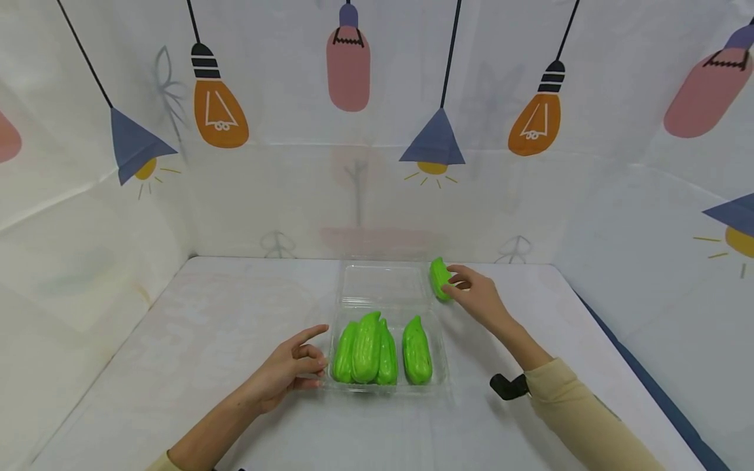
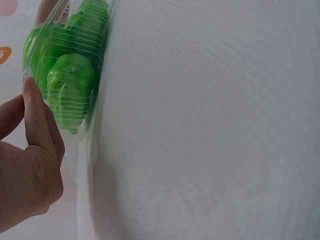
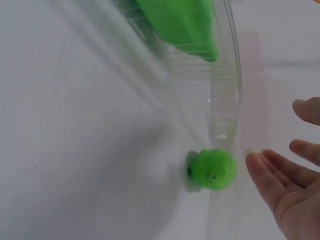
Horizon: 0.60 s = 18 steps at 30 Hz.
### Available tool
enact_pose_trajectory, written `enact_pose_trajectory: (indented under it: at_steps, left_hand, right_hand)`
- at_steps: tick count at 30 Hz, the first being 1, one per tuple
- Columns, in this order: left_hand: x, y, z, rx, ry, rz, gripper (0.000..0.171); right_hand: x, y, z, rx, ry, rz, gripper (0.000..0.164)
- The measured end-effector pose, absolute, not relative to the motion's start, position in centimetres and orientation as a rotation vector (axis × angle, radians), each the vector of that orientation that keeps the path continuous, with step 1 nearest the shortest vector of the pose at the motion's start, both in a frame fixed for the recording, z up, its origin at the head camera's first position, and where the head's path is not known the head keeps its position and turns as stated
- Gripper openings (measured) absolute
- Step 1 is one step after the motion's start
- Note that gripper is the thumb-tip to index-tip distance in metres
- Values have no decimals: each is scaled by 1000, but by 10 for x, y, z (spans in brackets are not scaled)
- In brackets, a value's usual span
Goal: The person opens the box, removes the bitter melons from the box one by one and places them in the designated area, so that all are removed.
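Observation:
A clear plastic clamshell box (image 1: 442,386) lies with its lid (image 1: 385,281) folded back. Inside, three green ridged cucumber-like vegetables (image 1: 366,347) press together on the left, and another (image 1: 417,350) lies apart on the right. My left hand (image 1: 288,369) is at the box's left wall; in the left wrist view a fingertip (image 2: 31,87) touches or almost touches the rim. Beyond the box, right of the lid, one more green vegetable (image 1: 438,278) lies on the table. Over it reaches my right hand (image 1: 477,297), fingers spread; the right wrist view shows a gap between fingertips and vegetable (image 3: 214,169).
The box stands on a white-covered table (image 1: 194,327). Behind and at the sides hang white sheets (image 1: 283,190) printed with lamps and bulbs. A black wrist-camera mount (image 1: 508,386) sticks out from the right wrist.

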<state>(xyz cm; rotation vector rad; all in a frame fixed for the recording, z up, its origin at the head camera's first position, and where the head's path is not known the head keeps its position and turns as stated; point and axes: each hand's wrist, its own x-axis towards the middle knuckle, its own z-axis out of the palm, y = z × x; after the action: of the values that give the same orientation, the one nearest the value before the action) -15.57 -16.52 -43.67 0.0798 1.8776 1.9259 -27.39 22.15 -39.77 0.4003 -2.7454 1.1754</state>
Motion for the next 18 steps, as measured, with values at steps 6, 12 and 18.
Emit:
enact_pose_trajectory:
  at_steps: [6,12,18]
  left_hand:
    - [-156,-165,-437,69,1878,1923,77]
    - [-156,-164,-438,56,1880,1923,78]
    - [-156,-164,-437,55,1877,1925,77]
  right_hand:
    - [-260,212,-391,484,-2754,1140,52]
    - [-247,202,-386,556,-2766,1142,52]
    - [-233,185,-380,621,-2790,1153,52]
